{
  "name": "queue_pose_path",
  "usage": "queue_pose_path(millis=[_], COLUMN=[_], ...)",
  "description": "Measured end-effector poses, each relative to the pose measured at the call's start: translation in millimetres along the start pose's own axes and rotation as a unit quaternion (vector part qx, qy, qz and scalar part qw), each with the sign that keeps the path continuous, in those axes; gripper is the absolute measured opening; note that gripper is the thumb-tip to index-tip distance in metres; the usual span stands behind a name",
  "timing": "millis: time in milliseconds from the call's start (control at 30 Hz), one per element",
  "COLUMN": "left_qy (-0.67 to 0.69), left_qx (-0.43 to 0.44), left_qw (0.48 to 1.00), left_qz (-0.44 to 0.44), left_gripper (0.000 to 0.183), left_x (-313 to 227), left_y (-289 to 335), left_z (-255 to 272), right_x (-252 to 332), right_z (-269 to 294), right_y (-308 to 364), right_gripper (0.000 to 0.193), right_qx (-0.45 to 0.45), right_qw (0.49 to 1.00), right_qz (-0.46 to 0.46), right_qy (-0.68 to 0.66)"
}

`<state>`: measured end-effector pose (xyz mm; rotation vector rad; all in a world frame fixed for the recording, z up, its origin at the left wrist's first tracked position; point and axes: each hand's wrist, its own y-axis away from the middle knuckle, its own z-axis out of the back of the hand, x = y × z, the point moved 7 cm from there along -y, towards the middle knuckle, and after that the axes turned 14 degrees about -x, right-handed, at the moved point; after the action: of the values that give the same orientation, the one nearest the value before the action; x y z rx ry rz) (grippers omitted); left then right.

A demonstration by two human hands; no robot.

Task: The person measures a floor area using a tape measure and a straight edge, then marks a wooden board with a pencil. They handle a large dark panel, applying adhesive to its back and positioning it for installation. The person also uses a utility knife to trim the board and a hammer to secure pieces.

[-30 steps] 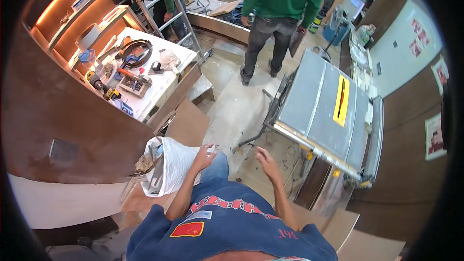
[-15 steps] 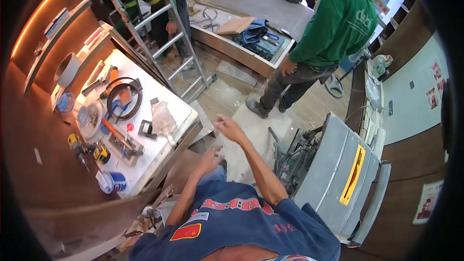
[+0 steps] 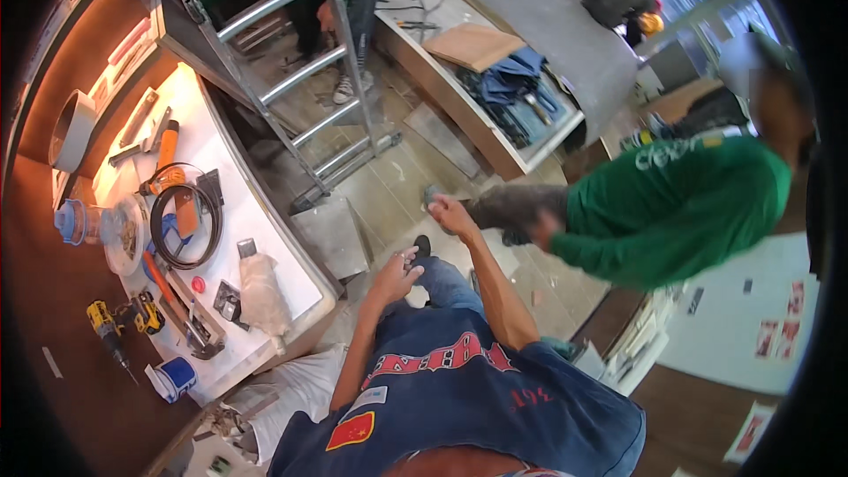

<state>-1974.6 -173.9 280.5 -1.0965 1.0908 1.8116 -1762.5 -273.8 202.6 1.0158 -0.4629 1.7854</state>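
Observation:
My left hand (image 3: pixel 395 281) is in front of my body with its fingers apart and nothing visible in it. Further forward and to the right, my right hand (image 3: pixel 450 215) has its fingers loosely curled in, and no object shows in them. Both hands are in the air, apart from each other and from the things around. To the left stands a white worktop (image 3: pixel 300 278) with a coil of dark band (image 3: pixel 216 231), an orange-handled hammer (image 3: pixel 172 296), a pale wrapped bundle (image 3: pixel 265 296) and a small red cap (image 3: pixel 198 284).
A yellow-black cordless drill (image 3: pixel 108 327) and a blue-white tub (image 3: pixel 174 377) are at the worktop's left side. A metal ladder (image 3: pixel 305 62) stands ahead. A co-worker in green (image 3: pixel 680 208) is close on the right. Beyond, a long box-like platform (image 3: pixel 508 155) holds tools and cloth.
My view has shifted forward and turned. The grey table saw at the right has left the picture. The co-worker in green now appears nearer and leaning. My right hand's fingers have curled in.

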Motion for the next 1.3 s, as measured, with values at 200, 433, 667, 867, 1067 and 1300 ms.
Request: queue_pose_path(millis=[200,433,667,867,1067,1300], left_qy=[0.031,-0.206,-0.099,-0.137,-0.27,-0.225], left_qx=[-0.104,0.153,0.039,0.14,0.267,0.297], left_qw=[0.994,0.967,0.993,0.979,0.923,0.925], left_qz=[0.02,0.012,0.044,0.049,-0.06,-0.078], left_gripper=[0.046,0.032,0.04,0.04,0.041,0.046], left_x=[-42.4,46.2,47.6,133.7,79.5,17.6], left_y=[-96.1,-181.4,-220.2,-211.0,-178.4,-156.7], left_z=[19.4,-22.9,13.0,-12.6,-112.9,-246.2], right_x=[-5.3,-59.5,-97.3,-205.9,-309.0,-445.1], right_z=[-32.6,-95.5,-120.8,-75.9,71.1,157.5], right_y=[-67.5,-11.0,-10.6,64.1,214.7,325.3], right_gripper=[0.04,0.025,0.026,0.014,0.027,0.023], right_qx=[-0.095,0.087,-0.018,0.032,-0.289,-0.444], right_qw=[0.988,0.975,0.921,0.983,0.912,0.744], right_qz=[-0.072,-0.168,-0.321,-0.093,-0.29,-0.491], right_qy=[-0.098,-0.112,-0.219,0.152,0.024,-0.084])
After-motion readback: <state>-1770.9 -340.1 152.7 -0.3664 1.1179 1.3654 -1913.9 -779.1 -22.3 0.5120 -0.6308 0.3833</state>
